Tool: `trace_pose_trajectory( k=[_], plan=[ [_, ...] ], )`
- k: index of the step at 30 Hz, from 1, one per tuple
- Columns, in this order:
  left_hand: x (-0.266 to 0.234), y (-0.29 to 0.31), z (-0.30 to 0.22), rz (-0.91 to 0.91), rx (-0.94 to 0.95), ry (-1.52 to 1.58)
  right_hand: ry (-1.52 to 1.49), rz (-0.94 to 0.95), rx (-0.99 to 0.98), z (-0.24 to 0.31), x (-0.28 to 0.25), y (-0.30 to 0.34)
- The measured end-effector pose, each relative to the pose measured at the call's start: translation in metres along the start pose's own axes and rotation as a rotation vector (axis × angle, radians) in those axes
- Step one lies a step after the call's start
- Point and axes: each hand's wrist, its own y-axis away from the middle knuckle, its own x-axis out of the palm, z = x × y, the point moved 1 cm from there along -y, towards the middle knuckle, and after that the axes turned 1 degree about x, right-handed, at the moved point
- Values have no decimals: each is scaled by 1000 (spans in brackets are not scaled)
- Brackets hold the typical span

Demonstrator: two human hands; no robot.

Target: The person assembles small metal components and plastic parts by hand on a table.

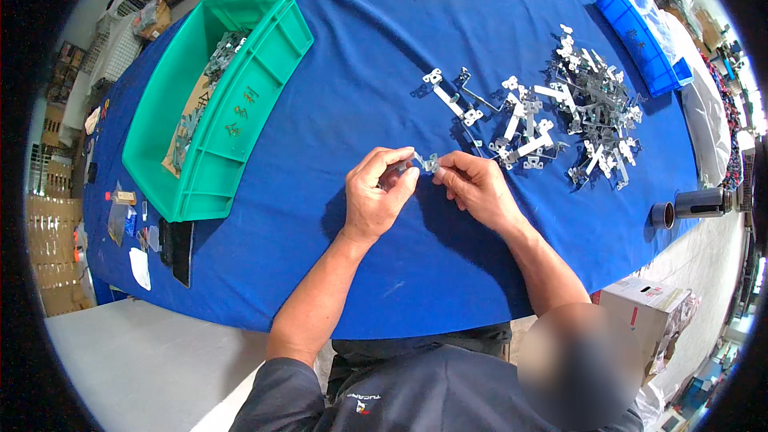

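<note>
Workshop room, grey floor (160,352) around a big table under wrinkled blue cloth (352,72). Green bin (268,84) on the left side, metal parts (188,132) inside; heap of silvery brackets (600,104) on the right; smaller blue bin (628,32) past it. Writing: brownish characters on the green bin's side, dark ones on the blue bin, light lettering plus small logo on the person's dark shirt (432,392). Metal piece (430,164): small, silvery, shiny, flat tab showing, raised over the cloth's near part. Left hand (373,198) and right hand (482,190) both pinch it; left fingers partly hide it.
</note>
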Motion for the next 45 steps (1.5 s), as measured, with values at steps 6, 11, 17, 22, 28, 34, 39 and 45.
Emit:
trace_pose_trajectory(
  k=[6, 11, 17, 22, 28, 34, 39, 45],
  plan=[
    [1, 0, -2, 6, -3, 13, -52, -16, 62, 0, 0, 0],
    [0, 0, -4, 19, 1, 25, -43, 33, 66, -1, -3, -1],
    [0, 1, -6, 76, 15, -21, -49, 13, 56, -5, -2, -1],
    [3, 1, -3, 49, 44, -27, -257, 41, 2, -8, -4, -6],
    [3, -1, -10, 159, 55, -90, -224, 102, -13, -11, -8, -7],
    [2, 1, -7, 81, 73, -98, -309, -89, 62, -3, -9, -4],
    [1, 1, -8, 0, 46, -25, -84, 56, 71, 2, -6, -1],
    [0, 1, -7, 12, -20, 22, -65, 54, 73, -3, -6, -2]
  ],
)
